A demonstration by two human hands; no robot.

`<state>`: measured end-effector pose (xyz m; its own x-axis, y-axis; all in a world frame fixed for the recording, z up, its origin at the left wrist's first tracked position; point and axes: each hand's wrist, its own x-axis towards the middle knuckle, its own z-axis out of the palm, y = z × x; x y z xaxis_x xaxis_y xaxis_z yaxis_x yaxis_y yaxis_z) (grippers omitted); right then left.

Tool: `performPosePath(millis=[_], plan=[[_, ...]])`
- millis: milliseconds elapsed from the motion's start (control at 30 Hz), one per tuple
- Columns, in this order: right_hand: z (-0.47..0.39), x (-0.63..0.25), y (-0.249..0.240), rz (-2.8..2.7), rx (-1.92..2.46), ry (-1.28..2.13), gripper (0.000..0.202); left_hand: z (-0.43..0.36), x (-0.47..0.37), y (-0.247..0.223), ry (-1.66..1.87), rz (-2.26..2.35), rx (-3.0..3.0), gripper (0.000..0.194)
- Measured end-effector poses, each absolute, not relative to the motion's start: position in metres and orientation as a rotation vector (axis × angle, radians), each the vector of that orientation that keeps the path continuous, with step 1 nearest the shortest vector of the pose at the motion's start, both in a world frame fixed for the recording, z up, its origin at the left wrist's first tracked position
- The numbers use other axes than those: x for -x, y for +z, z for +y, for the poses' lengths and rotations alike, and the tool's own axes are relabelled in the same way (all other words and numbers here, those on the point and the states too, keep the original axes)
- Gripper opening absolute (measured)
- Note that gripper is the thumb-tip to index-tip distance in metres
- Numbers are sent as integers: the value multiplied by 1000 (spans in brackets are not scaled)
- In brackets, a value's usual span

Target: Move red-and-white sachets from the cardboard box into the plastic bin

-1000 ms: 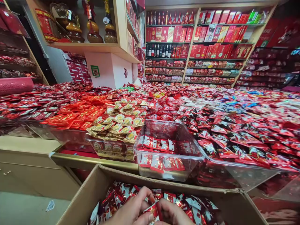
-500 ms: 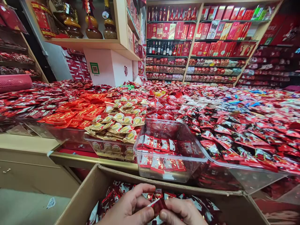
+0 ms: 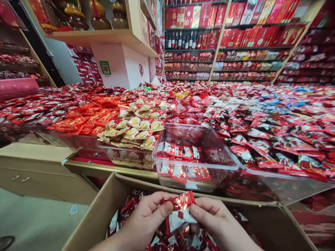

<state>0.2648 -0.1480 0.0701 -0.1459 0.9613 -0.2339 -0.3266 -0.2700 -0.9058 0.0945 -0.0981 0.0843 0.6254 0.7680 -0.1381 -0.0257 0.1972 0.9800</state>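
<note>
Two hands, left (image 3: 146, 218) and right (image 3: 217, 223), pinch red candy packets (image 3: 180, 209) over a cardboard box (image 3: 104, 205), seemingly restocking; next, the clear bin (image 3: 230, 170) likely needs a steady reach.

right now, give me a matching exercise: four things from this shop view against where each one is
Things:
1. red packets
2. clear tub
3. cardboard box
4. gold sweets

Places:
A. under both hands, holding loose packets
B. heaped left of the clear tub
C. pinched between left hand and right hand
D. on the counter edge, just past the box, partly filled

Pairs: 1-C, 2-D, 3-A, 4-B
</note>
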Motion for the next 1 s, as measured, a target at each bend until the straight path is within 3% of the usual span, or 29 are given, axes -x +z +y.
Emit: performPosePath(millis=[333, 500, 633, 700, 800, 933, 1000], plan=[[-150, -267, 74, -733, 1038, 1669, 19, -100, -92, 83, 565, 639, -1063, 48], [-149, -267, 71, -821, 1180, 1580, 23, -101, -94, 82, 523, 711, -1110, 30], [-152, -266, 69, -936, 1187, 1495, 21, -101, -94, 81, 553, 746, -1118, 32], [-155, -269, 68, -1065, 1201, 1320, 28, -100, -93, 82, 570, 772, -1186, 28], [-157, -276, 69, -1589, 1215, 799, 44, -101, -90, 85, 539, 798, -1328, 23], [-153, -281, 78, -2290, 935, 28, 39, -104, -83, 87, 526, 793, -1411, 42], [-152, -277, 85, -2409, 857, -199, 26, -106, -78, 88, 541, 747, -1398, 50]])
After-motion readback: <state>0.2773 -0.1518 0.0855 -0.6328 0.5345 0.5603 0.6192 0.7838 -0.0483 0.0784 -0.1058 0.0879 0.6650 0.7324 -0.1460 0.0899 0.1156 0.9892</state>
